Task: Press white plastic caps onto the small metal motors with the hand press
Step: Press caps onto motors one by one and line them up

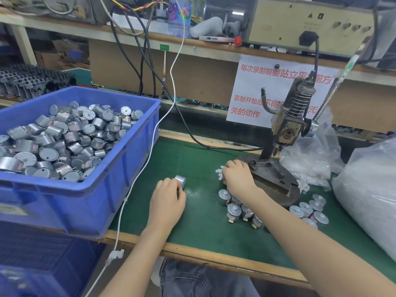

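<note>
Left hand [168,200] grips motor [180,181] low over surface [199,224], well left of press [285,129]. Right hand [236,174] curled over caps [218,170], just beside press base, nearer it; cap pinch: cannot tell.

Small factory assembly station. Green-matted bench [203,221], wood-edged. Blue bin [64,202] at left heaped with metal motors [53,142]. Worn hand press [285,129] at right. Upper shelf: beige power unit [300,20], tangled cables [147,50]. Printed notice [252,93] in red characters on back board.
</note>
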`<state>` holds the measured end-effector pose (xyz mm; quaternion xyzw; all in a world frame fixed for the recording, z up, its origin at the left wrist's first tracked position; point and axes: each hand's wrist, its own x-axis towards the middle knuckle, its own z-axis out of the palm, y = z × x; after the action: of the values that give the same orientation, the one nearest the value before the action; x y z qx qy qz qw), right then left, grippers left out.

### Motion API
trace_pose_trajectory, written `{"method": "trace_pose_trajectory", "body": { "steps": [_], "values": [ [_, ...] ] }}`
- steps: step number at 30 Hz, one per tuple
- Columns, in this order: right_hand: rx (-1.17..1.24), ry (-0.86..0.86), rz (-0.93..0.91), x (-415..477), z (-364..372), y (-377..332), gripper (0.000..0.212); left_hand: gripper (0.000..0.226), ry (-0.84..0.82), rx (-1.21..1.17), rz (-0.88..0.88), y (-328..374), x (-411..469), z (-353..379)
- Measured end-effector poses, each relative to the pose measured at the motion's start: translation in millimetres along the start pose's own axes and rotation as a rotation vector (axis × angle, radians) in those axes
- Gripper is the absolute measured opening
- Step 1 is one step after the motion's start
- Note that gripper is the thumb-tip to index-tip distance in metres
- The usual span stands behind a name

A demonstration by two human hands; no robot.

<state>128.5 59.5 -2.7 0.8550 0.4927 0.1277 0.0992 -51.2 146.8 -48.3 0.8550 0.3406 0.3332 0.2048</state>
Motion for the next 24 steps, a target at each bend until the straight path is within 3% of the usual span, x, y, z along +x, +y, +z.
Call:
{"method": "trace_pose_trajectory", "body": {
  "steps": [11, 17, 20, 24],
  "values": [
    [0.002, -0.009, -0.037, -1, -3, -1, 0.029, 0.011, -0.001, -0.015, -0.009, 0, -1, -1],
    [0.245, 0.145, -0.047, -10, -16, -16, 0.018, 0.012, -0.004, -0.021, -0.017, 0, 1, 0],
    [0.429, 0.168, -0.086, -21, -22, -42, 0.015, 0.012, 0.007, -0.108, -0.071, -2, 1, -1],
    [0.431, 0.154, -0.126, -31, -9, -70, 0.016, 0.012, 0.053, -0.318, -0.228, -2, 3, -7]
  ]
}}
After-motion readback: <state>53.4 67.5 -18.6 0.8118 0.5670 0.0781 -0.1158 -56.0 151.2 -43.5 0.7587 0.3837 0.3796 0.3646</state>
